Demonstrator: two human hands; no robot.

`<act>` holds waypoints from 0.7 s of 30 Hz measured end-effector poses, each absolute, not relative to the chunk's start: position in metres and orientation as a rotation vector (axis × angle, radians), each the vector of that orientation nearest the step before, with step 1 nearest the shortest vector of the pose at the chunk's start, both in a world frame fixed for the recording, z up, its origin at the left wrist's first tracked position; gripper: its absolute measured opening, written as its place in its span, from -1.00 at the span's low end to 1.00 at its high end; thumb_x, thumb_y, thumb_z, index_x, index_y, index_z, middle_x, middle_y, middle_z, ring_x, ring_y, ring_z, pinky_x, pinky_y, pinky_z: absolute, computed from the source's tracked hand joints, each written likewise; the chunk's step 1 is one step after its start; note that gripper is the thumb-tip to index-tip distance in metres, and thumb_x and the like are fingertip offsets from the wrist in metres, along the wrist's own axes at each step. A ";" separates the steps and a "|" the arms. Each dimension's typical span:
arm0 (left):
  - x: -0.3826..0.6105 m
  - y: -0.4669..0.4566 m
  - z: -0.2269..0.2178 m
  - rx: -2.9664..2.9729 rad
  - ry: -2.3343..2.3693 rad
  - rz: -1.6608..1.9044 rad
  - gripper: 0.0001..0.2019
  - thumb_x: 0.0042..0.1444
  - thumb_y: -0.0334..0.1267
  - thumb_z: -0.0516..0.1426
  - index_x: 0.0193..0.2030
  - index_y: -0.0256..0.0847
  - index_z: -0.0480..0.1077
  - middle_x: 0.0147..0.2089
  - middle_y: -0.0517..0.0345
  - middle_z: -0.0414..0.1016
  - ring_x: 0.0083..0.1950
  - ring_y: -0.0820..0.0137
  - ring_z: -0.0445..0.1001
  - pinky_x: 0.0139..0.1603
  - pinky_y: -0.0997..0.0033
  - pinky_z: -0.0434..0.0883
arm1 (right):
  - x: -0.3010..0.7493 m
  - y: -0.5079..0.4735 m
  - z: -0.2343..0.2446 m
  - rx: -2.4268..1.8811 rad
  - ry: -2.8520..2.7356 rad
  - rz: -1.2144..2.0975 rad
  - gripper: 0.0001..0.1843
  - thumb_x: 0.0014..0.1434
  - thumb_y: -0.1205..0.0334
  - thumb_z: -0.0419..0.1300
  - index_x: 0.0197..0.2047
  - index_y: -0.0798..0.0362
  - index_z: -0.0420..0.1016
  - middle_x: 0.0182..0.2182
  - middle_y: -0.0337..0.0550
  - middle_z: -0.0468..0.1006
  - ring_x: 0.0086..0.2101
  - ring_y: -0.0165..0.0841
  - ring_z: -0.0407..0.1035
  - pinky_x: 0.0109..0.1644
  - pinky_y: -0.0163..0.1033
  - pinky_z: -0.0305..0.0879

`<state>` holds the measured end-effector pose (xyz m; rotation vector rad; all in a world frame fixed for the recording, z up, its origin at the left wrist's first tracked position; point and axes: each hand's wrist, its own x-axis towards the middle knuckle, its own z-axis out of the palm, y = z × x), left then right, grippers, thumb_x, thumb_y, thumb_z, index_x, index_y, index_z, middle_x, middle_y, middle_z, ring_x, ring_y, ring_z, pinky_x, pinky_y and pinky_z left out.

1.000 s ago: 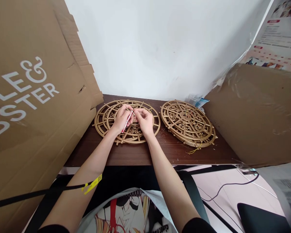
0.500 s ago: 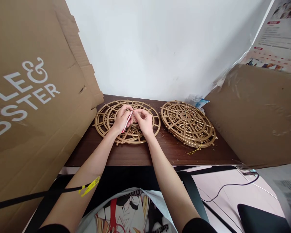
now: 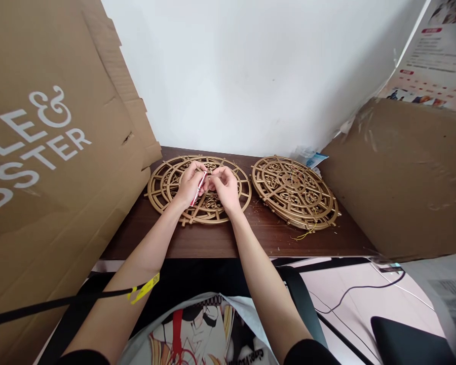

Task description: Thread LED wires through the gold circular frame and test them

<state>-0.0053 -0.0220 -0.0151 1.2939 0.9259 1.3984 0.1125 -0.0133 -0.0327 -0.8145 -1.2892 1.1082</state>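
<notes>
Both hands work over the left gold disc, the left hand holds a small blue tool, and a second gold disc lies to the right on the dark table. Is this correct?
Not quite: the small tool in the left hand is red and white, not blue, as the head view shows. The rest holds: both hands, the right hand too, work over the left gold disc, and a second gold disc lies to the right on the dark table.
</notes>
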 end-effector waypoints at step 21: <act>-0.008 -0.025 -0.012 1.352 0.978 1.354 -0.83 0.00 -0.28 0.20 -0.27 -0.18 0.30 -0.55 0.28 0.43 -0.46 0.42 0.47 -0.41 0.51 0.32 | 0.117 -0.016 -0.029 -0.979 -1.259 0.931 -0.79 0.10 0.07 0.22 -0.31 0.04 0.44 -0.39 -0.22 0.54 -0.47 -0.45 0.35 -0.41 -0.34 0.30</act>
